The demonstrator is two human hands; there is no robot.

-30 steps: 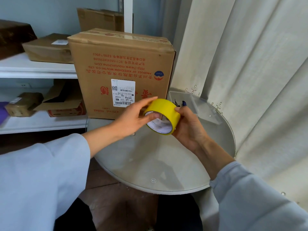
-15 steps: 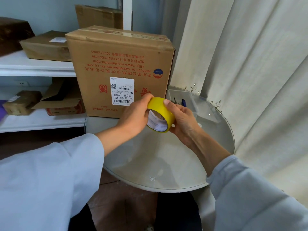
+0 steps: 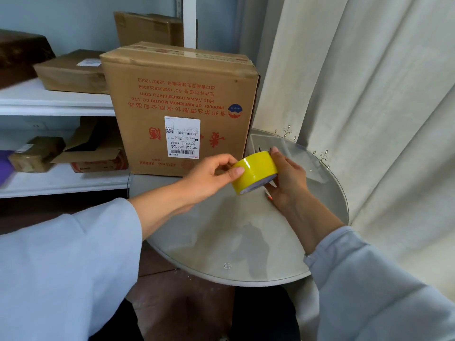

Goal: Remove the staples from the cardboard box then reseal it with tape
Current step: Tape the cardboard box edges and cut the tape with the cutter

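A large brown cardboard box with upside-down red print and a white shipping label stands at the back of the round glass table. In front of it I hold a yellow tape roll above the table. My right hand grips the roll from its right side. My left hand pinches the roll's left rim with thumb and fingers. The roll's outer yellow band faces me and its core opening points down and to the right.
White shelves on the left carry several smaller cardboard boxes. A clear tray lies on the table behind my right hand. Cream curtains hang close along the right side.
I have turned the tape roll between my hands, so its yellow band now faces me instead of its open core. My left fingers shifted onto the rim.
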